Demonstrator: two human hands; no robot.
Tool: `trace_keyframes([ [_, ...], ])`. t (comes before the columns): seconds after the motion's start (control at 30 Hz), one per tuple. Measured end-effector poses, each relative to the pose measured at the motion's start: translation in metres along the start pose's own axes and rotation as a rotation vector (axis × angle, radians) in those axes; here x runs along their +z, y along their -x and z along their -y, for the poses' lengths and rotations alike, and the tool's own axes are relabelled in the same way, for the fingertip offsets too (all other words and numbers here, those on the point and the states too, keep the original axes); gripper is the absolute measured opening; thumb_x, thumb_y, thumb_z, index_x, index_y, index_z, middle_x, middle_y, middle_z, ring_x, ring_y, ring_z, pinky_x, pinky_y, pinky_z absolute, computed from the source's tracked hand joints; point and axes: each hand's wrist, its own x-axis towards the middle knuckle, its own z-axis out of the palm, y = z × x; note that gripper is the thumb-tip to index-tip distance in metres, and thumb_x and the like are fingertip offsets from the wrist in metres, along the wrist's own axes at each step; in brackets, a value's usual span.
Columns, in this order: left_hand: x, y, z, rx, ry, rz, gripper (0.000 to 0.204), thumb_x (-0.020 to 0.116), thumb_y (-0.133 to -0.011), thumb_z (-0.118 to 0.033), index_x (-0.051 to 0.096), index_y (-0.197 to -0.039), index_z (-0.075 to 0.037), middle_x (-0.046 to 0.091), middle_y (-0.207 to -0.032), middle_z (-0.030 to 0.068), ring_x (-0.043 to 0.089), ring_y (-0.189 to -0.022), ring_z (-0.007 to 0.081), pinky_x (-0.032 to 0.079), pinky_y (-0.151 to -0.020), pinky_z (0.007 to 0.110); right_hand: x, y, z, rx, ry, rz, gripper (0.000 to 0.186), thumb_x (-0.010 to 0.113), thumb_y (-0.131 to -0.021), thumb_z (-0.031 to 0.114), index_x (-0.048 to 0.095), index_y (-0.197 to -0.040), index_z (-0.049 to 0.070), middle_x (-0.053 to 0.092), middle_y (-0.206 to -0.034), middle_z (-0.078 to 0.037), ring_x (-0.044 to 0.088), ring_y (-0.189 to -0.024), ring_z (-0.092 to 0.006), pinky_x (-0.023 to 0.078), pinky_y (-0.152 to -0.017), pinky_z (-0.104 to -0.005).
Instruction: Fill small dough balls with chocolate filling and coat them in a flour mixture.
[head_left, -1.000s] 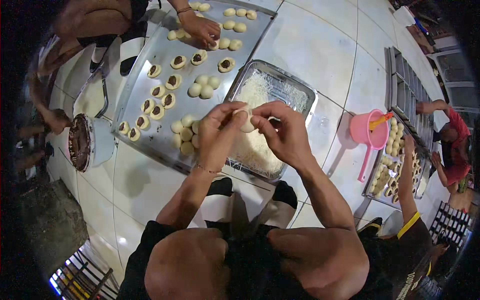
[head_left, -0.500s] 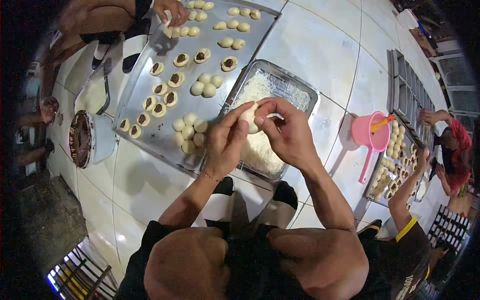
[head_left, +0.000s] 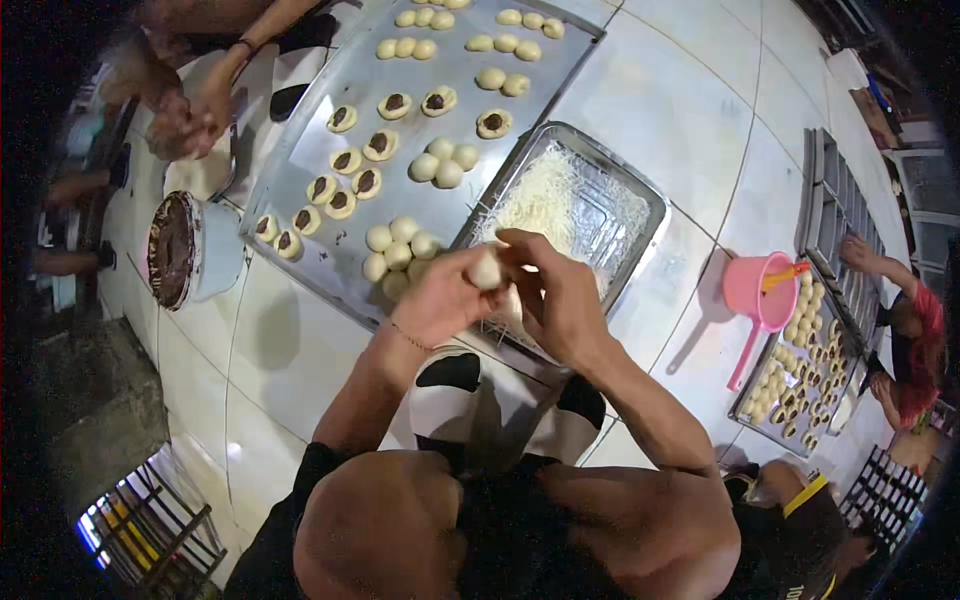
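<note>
In the head view, the dough ball (head_left: 486, 270) is up over the near left end of the small tray (head_left: 640, 243) of white shreds (head_left: 530, 200). The left hand (head_left: 448, 295) has the ball tucked in its curled fingers. The right hand (head_left: 565, 305) is half open beside it, fingers bent; I cannot tell if they touch the ball.

Half a second ago, both hands pinched the ball with their fingertips. Now it sits lower in the left hand and looks round, so the pinching may be over for this one.

Left of the small tray, on the big tray (head_left: 325, 270), there is a bunch of plain balls (head_left: 403, 245), and farther left are flat pieces with brown filling (head_left: 341, 204). Another person's hands (head_left: 188, 125) have left the big tray and are now far left of the small tray. The pink dipper (head_left: 745, 290) is on its right.
</note>
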Motion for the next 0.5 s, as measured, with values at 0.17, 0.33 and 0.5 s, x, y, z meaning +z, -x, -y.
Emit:
trace_keyframes([
  [0.17,-0.047,-0.052,-0.046,0.858,-1.365,-0.917,0.062,0.071,-0.078,-0.018,0.045,-0.128,0.007,0.057,-0.116,0.0218,0.058,-0.100,0.0329,0.049,-0.089,0.043,0.013,-0.013,-0.017,-0.368,0.100,-0.228,0.022,0.064,-0.085,-0.001,0.066,-0.106,0.001,0.067,-0.104,-0.014,0.062,-0.087,-0.0215,0.052,-0.070,-0.0302],
  [0.33,-0.129,-0.100,-0.048,0.809,-1.833,-1.056,0.067,0.069,-0.075,-0.013,0.042,-0.134,0.003,0.054,-0.120,0.0252,0.056,-0.106,0.0379,0.046,-0.094,0.046,0.003,-0.025,-0.030,-0.324,0.083,-0.085,0.025,0.064,-0.082,-0.003,0.065,-0.107,0.001,0.067,-0.106,-0.013,0.061,-0.084,-0.0233,0.050,-0.067,-0.0321],
  [0.5,-0.110,-0.126,-0.063,0.843,-1.945,-1.143,0.074,0.071,-0.072,-0.011,0.040,-0.137,0.002,0.051,-0.127,0.0255,0.054,-0.111,0.0386,0.046,-0.096,0.044,-0.010,-0.127,-0.053,-0.396,0.345,-0.004,0.034,0.065,-0.076,-0.004,0.064,-0.109,0.001,0.066,-0.101,-0.014,0.060,-0.080,-0.0252,0.050,-0.066,-0.0332],
])
